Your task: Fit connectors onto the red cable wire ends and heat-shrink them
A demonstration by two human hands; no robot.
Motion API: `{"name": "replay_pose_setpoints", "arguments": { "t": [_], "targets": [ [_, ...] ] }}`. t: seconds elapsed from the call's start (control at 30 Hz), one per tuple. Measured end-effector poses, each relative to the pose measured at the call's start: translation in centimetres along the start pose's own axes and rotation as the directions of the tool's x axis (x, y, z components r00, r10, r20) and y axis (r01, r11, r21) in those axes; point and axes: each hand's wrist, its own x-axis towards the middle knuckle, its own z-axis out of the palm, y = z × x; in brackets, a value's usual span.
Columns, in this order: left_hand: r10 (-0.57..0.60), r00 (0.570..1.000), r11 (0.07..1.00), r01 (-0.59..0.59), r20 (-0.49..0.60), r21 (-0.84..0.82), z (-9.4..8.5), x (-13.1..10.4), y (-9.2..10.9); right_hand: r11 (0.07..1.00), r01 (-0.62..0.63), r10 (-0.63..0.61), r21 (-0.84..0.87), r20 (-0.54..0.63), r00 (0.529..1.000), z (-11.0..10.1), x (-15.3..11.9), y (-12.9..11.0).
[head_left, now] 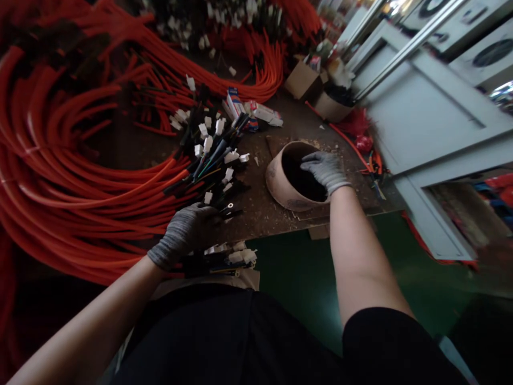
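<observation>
The right hand, gloved, dips into the round tub; its grip is hidden inside, so I cannot tell whether it is closed. The left hand rests loosely curled on the cable ends at the bench's near edge. This looks like fetching a small part; next calls for carrying it left to a connector.

I see a dim, underexposed view; brightest light glares at the upper right behind the grey cabinet. The orange cables smear with blur at the left edge, lines bow outward, bottom corners sink into shadow
</observation>
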Motion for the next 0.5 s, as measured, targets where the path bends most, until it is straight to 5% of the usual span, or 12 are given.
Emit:
{"name": "replay_pose_setpoints", "arguments": {
  "t": [0.17, 0.3, 0.4, 0.5],
  "targets": [
    [0.032, 0.999, 0.998, -0.030, -0.026, 0.062, 0.7, 0.6, -0.4, 0.915, -0.069, 0.097, 0.397, -0.050, 0.994, 0.8, -1.0, 1.3],
    [-0.011, 0.999, 0.999, 0.013, -0.037, 0.037, 0.5, 0.5, -0.2, 0.711, -0.068, 0.168, 0.700, -0.076, 0.983, 0.6, -1.4, 0.2],
    [-0.026, 0.999, 1.000, 0.025, -0.037, -0.006, 0.2, 0.1, 0.1, 0.541, -0.113, 0.128, 0.834, 0.051, 0.990, 1.5, -3.5, -2.0],
    [-0.015, 0.999, 0.999, 0.012, -0.048, -0.049, 0.2, -0.2, 0.1, 0.482, -0.240, -0.020, 0.843, 0.284, 0.959, 4.2, -7.4, -4.8]
  ]
}}
